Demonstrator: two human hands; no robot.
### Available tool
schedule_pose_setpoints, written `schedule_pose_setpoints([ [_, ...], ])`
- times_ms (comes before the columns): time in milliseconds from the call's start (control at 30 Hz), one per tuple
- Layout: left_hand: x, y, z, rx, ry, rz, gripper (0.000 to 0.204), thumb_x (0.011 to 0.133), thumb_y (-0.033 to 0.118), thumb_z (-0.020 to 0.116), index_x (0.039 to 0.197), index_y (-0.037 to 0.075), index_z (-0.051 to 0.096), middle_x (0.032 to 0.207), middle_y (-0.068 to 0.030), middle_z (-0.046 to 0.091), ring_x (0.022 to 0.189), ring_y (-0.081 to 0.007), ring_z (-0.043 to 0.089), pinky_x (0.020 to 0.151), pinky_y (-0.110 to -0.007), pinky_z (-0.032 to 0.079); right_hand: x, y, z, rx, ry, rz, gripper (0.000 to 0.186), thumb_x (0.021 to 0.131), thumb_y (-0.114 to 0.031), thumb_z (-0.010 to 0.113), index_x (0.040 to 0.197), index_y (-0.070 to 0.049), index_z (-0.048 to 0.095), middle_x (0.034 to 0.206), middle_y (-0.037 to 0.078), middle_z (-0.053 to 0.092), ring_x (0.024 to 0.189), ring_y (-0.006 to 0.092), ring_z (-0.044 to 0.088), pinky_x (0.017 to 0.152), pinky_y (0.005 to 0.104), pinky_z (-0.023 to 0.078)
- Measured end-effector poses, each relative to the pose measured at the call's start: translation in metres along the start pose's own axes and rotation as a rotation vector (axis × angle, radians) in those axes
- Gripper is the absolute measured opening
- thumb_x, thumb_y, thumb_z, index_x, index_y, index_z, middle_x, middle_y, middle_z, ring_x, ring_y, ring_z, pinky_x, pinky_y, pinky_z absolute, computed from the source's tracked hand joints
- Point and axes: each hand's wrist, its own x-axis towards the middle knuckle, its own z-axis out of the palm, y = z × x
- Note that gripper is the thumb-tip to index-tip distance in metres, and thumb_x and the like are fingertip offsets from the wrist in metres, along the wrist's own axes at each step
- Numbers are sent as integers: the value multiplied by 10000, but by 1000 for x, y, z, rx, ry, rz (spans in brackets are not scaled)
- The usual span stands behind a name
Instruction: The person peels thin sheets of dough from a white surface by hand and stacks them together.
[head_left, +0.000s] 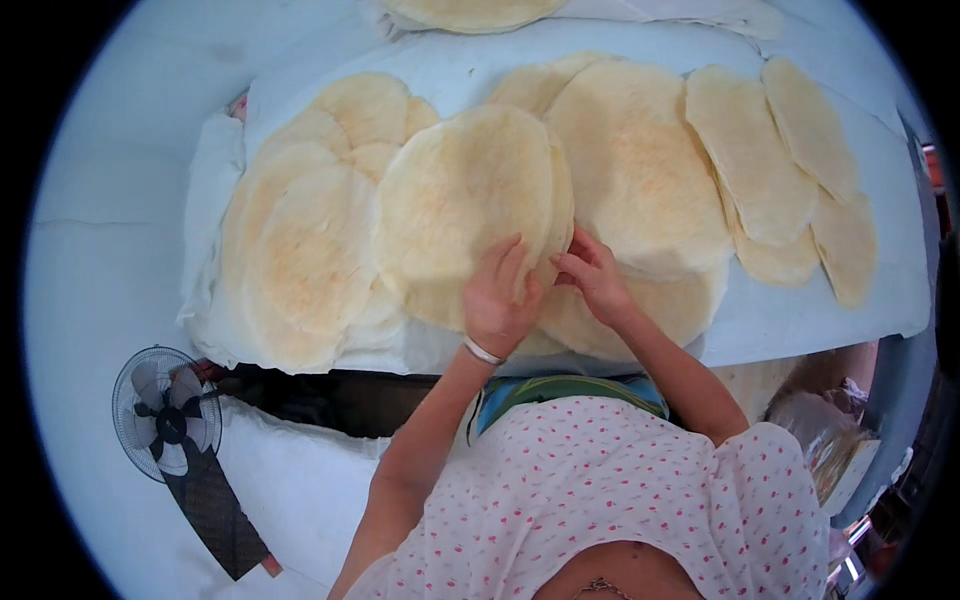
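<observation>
While the left hand (500, 305) lies across the lower right part of the middle flatbreads (450, 200), its fingers are loosely spread, with a gap beside the thumb, resting on the top piece rather than closed around it. The right hand (597, 283) is just beside it, fingers bent at the right edge of the same pieces; whether they pinch that edge cannot be told. Those flatbreads overlap one another near the centre of the counter, which is covered by a white cloth (800, 325).

To their left lies a spread pile (310, 255) of overlapping round pieces; to their right, a large round flatbread (645, 165) lies over others, and long oval pieces (750, 150) overlap near the counter's right end. A bracelet (483, 350) circles the left wrist. Well apart, at lower left, is a fan (170, 425).
</observation>
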Motion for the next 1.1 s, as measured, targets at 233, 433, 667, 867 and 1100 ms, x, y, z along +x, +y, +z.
schedule_pose_setpoints([
  [233,8,-8,-25,85,-5,-398,56,823,73,632,790,47,595,680,-52,605,572,-134,518,525,-306,422,19,20,1,-203,288,-156,240,887,-74,574,1119,-15,581,965,37,656,850,117,613,721,266,505],
  [433,69,-119,-206,-558,265,-606,118,850,60,640,963,28,649,886,-2,652,733,-52,576,651,-191,457,7,4,-31,64,249,-149,224,881,-57,585,1103,-22,583,967,47,660,827,118,623,733,280,512],
  [667,41,-299,-385,-222,184,-917,368,820,107,679,1127,-50,552,1090,-118,614,982,-186,594,887,-300,472,-8,10,-61,-35,277,-99,211,910,-126,572,1104,-42,570,985,30,651,846,107,617,737,270,509],
  [867,29,-298,-261,332,198,-409,520,781,166,731,1211,-42,525,1151,-101,594,1091,-191,538,959,-310,424,-13,-8,-59,119,199,-114,295,979,-311,451,1114,-76,567,982,-15,631,859,73,597,729,218,481],
  [1100,61,-26,-14,-690,-295,-368,421,803,119,700,1179,15,545,1167,-80,564,1121,-193,520,913,-307,450,-1,-6,-20,285,260,-127,241,963,-255,492,1076,-63,586,851,-6,626,711,63,597,619,200,491],
])
